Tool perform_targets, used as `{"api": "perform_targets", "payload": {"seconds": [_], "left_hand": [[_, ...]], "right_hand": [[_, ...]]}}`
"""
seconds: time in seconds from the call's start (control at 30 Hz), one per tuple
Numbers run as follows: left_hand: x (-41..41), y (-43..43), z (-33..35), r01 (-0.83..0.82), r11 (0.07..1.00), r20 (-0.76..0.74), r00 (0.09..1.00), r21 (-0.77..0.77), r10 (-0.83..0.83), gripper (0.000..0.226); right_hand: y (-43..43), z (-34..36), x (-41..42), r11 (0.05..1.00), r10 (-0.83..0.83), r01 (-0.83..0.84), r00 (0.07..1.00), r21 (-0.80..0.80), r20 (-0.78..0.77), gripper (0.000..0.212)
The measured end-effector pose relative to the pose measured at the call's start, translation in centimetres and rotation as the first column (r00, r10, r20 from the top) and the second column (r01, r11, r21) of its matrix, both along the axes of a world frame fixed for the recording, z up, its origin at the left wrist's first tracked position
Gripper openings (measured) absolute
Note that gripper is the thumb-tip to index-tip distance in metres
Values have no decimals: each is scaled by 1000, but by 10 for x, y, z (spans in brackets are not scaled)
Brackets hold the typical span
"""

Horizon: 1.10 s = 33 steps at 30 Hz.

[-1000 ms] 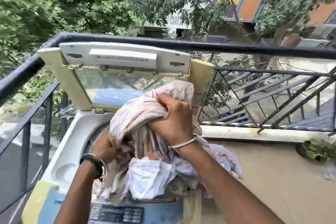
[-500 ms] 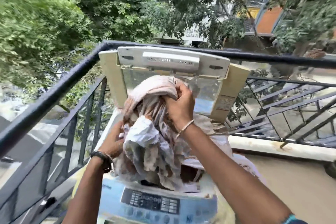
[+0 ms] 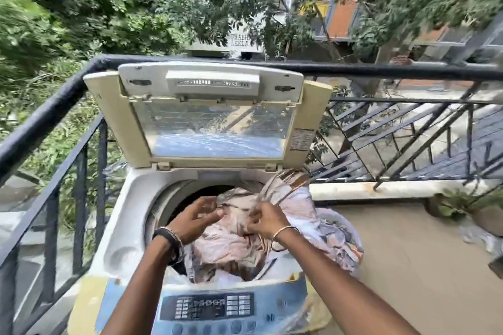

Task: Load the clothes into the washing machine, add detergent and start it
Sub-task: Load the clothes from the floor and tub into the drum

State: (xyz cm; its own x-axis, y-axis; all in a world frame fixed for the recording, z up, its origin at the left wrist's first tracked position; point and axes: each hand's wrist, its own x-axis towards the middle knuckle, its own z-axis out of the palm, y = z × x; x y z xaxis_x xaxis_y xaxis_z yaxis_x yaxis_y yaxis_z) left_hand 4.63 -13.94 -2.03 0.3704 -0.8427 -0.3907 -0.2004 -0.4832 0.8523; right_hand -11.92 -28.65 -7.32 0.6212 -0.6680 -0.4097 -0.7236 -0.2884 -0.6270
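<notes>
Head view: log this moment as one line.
step: loading clothes | lid: open | clothes: heaped at drum mouth, spilling over right rim | left hand: spread on clothes | right hand: pinches clothes | control panel: untouched

Soft crumpled cloth clothes [image 3: 234,239]; yellowed matt plastic washing machine [image 3: 128,226] with glossy clear lid [image 3: 217,128]; painted metal railing [image 3: 408,72].

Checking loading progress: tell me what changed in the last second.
The clothes, held high before the lid, came down into the drum; part still spills over its right edge. The left hand left the bundle's underside and now presses on top with spread fingers. The right hand still grips them. Lid stays open, panel untouched.
</notes>
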Motion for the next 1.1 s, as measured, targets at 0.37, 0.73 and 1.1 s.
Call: {"api": "perform_targets", "payload": {"seconds": [0.37, 0.73, 1.1], "left_hand": [[-40, -31, -30, 96, 995, 168, 982, -25, -91, 34], [-68, -35, -44, 138, 988, 148, 978, 69, -147, 36], [-47, -32, -7, -16, 968, 291, 953, -249, 90, 39]], "right_hand": [[-70, -44, -152, 990, -115, 83, 941, -114, -318, 69], [-57, -16, -143, 816, -494, 533, 844, -223, 209, 25], [57, 123, 18, 988, 66, -144, 691, 48, 720, 21]]}}
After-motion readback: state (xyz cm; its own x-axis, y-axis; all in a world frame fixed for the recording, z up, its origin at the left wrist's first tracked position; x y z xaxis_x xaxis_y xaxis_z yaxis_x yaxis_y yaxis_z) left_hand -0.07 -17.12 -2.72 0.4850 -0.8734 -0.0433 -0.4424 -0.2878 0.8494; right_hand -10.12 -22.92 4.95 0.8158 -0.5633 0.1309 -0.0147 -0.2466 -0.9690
